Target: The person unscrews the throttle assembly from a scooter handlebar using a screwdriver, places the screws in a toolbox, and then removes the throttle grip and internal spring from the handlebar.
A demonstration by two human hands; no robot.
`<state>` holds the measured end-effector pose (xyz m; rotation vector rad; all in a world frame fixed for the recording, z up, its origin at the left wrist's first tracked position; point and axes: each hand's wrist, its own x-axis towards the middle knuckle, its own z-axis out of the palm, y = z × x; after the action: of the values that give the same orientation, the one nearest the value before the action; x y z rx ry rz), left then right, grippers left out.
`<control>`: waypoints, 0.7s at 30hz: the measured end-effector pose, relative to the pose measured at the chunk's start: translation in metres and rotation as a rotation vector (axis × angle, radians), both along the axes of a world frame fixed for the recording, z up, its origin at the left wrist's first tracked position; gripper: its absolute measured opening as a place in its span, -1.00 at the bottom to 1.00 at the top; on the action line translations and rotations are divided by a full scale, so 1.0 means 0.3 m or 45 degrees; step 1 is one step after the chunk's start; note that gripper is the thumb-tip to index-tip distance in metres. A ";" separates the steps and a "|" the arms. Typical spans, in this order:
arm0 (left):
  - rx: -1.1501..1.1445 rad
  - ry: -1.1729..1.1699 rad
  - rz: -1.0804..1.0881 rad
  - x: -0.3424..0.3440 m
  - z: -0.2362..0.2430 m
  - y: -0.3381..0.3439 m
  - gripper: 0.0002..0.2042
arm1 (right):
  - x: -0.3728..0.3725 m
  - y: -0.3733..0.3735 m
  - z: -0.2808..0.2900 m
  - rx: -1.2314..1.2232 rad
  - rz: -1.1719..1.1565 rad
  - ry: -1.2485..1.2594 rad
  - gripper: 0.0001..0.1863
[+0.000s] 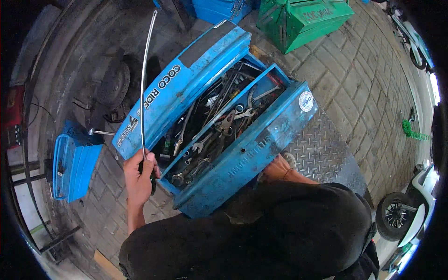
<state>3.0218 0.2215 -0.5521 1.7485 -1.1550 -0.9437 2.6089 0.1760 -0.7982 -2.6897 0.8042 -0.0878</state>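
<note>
My left hand (139,175) is closed around the lower end of a long, thin, slightly curved metal rod (144,79), which stands nearly upright. A dark handle-like end shows below the fingers. Beside it, a blue metal toolbox (275,135) is spread open in front of my knees. Wrenches (200,145), pliers (227,123) and other worn tools lie jumbled in its trays. My right hand (275,169), with a thin band at the wrist, is low by the toolbox's near side. Its fingers are hidden behind the box and my dark-trousered leg.
A small blue metal box (77,163) stands at left, near a hammer-like tool (100,132). A green toolbox (303,21) and another blue box (219,10) sit at the far side. A metal tread plate (326,149) lies on the paving; a vehicle wheel (395,217) is at right.
</note>
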 end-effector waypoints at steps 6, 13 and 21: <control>-0.015 0.026 -0.050 -0.014 -0.002 -0.008 -0.71 | -0.041 -0.021 -0.111 0.052 0.257 -0.078 -0.66; -0.017 -0.019 -0.066 -0.002 -0.005 -0.004 -0.71 | -0.001 -0.069 0.020 0.450 0.158 -0.148 -0.63; -0.055 0.070 0.030 -0.013 -0.018 0.000 -0.71 | -0.175 -0.270 0.497 0.379 0.412 0.312 -0.58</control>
<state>3.0180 0.2214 -0.5575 1.6878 -1.1099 -0.9404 2.5565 0.0952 -0.6490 -2.5307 0.3956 0.4114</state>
